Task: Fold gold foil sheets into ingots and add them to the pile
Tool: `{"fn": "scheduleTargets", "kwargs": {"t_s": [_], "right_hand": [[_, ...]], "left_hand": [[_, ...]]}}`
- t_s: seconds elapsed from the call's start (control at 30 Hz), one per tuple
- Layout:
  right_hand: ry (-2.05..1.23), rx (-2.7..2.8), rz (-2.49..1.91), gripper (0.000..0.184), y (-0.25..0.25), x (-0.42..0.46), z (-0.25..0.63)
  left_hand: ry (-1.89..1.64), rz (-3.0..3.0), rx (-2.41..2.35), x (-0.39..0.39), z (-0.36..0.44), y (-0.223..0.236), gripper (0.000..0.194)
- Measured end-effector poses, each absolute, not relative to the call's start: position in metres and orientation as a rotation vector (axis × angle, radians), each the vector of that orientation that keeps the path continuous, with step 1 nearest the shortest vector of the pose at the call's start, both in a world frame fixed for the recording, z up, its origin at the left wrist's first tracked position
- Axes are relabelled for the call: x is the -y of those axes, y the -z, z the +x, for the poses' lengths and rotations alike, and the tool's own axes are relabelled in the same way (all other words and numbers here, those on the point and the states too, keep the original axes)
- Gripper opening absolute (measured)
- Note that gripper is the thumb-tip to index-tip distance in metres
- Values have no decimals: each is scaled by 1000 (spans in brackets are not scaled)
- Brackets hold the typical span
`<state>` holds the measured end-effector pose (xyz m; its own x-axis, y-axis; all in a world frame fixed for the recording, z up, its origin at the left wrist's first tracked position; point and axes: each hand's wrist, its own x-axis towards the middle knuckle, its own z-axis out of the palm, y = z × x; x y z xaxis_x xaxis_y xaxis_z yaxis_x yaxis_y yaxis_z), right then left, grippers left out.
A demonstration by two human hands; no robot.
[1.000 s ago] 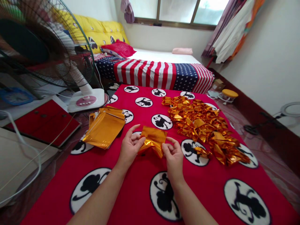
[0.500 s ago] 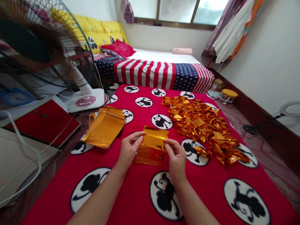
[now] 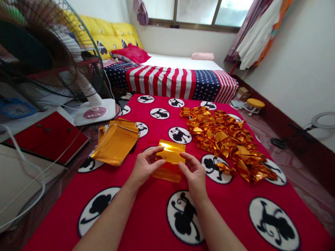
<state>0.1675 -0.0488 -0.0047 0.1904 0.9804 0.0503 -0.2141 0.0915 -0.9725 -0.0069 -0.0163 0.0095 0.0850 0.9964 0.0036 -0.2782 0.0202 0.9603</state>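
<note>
A shiny gold foil sheet (image 3: pixel 167 170) lies on the red monkey-print cloth (image 3: pixel 141 216), its far part folded over with a crease across the middle. My left hand (image 3: pixel 145 165) grips its left side, thumb on the fold and index finger on the far part. On the right side my right hand (image 3: pixel 193 172) holds it likewise, thumb at the crease and fingers bent over the edge. To the left sits a stack of flat gold sheets (image 3: pixel 115 143). A heap of folded gold foil pieces (image 3: pixel 220 132) is spread at the right, with one loose folded piece (image 3: pixel 224 168) nearer my right hand.
An electric fan (image 3: pixel 96 111) with blurred blades stands at the left, beside a red panel (image 3: pixel 49 136) and white cables. Beyond the cloth is a bed (image 3: pixel 167 82) with a striped and starred cover. A yellow-topped stool (image 3: pixel 255 103) is on the floor at right.
Both thumbs have moved inward along the sheet's fold, and the fingers are more arched. The sheet's far part now catches more light. The view has shifted slightly.
</note>
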Motion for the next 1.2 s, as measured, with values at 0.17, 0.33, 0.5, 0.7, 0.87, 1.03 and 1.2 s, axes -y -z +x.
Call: {"fn": "scheduleTargets", "kwargs": {"t_s": [0.17,0.33,0.5,0.7,0.87,1.03,1.2], "right_hand": [[-1093,974,-1071,34,3,49,168],[-1072,964,-1045,41,1,48,166],[-1039,1027,-1061,42,2,48,167],[-834,1194,-1126,34,-4,49,171],[-740,1278,-1087,23,-11,50,171],[-739,1241,-1076,16,-10,50,170],[-741,1212,-1086,15,-8,50,170]], "left_hand": [[-1233,1046,-939,17,-6,-12,61],[-1230,1083,-941,17,-6,-11,56],[-1311,1251,-1047,18,-8,-13,31],[-1432,1428,-1101,22,-9,-20,25],[-1429,1545,-1152,23,-10,-22,26],[-1414,1636,-1201,22,-12,-22,21],[-1436,1664,-1207,21,-12,-23,12]]}}
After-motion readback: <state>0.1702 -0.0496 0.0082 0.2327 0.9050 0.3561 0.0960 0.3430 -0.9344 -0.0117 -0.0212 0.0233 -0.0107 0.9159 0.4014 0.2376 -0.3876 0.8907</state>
